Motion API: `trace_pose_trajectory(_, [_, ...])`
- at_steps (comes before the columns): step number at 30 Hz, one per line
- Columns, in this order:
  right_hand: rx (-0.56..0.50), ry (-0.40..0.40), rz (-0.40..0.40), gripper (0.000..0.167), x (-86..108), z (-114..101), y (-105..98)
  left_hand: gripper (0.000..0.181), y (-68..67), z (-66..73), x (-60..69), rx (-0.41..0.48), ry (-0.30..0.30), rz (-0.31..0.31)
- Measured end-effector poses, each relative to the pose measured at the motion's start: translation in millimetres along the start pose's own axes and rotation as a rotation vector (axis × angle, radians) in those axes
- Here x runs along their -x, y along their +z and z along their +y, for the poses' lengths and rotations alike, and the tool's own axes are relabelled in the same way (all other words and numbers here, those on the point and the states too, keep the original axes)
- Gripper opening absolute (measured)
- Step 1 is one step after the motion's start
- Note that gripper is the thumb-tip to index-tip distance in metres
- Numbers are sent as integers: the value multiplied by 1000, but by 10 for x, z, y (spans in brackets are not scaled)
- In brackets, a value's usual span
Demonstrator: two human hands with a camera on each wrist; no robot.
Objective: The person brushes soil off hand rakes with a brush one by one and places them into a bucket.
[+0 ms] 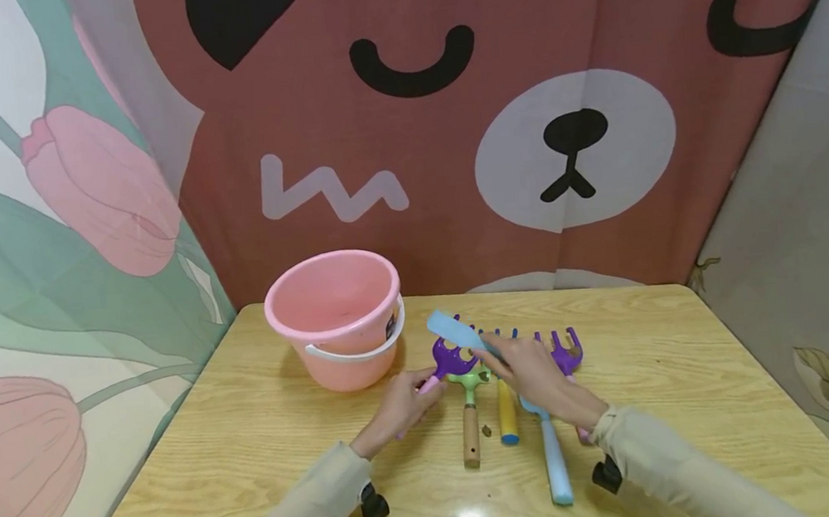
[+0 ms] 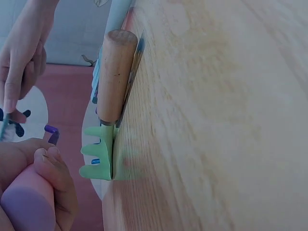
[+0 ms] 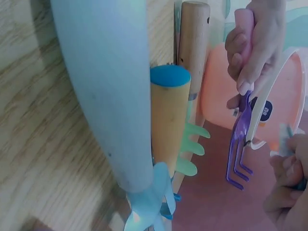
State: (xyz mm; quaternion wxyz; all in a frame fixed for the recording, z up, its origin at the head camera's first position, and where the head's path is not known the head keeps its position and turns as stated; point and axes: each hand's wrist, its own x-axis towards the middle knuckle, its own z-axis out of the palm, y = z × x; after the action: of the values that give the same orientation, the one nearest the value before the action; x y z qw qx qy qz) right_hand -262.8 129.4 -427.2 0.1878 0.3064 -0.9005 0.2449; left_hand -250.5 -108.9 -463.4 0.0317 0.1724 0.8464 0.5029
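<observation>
The person is working with both hands above a wood-topped table (image 1: 660, 393). The left hand (image 1: 406, 401) is grasping the purple rake (image 1: 443, 360), fingers and thumb wrapping round its pink handle; the head is pointing away from the wrist, just beside the pink bucket (image 1: 346, 373). The right hand (image 1: 541, 367) is pinching a pale blue tool (image 1: 455, 331), which is crossing over the rake's head in the head view. Whether the visible blue part is handle or blade cannot be settled, as the hand is covering the rest.

Below the hands, further tools are lying on the table side by side. The green rake (image 1: 471, 436) is resting with its wooden handle toward the person; a yellow-handled tool (image 1: 508, 412) is lying just beside it. A light blue tool (image 1: 556, 461) is lying next along, and a second purple rake (image 1: 568, 356) is lying partly behind the right forearm. The bucket is standing upright, its white handle (image 1: 352, 356) hanging down on the near side.

In this inspector's judgement, the step in hand is holding two tools at once, one per hand, clear of the tabletop. A next move would be calling for firm grips, separating the overlapping heads, and keeping the rake's tines from catching on the bucket handle.
</observation>
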Motion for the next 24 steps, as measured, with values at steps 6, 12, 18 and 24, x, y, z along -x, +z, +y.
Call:
trace_pose_trajectory(6, [5, 1, -91, 35, 28, 21, 75, 44, -15, 26, 19, -7, 7, 7])
trace_pose_trajectory(12, [83, 20, 4, 32, 81, 129, 89, 39, 15, 32, 56, 14, 25, -42])
trace_pose_trajectory(18, [82, 16, 64, 31, 103, 147, 51, 43, 6, 31, 40, 34, -10, -31])
trace_pose_trajectory(24, [46, 12, -13, 31, 118, 148, 35, 43, -11, 56, 21, 30, -13, -27])
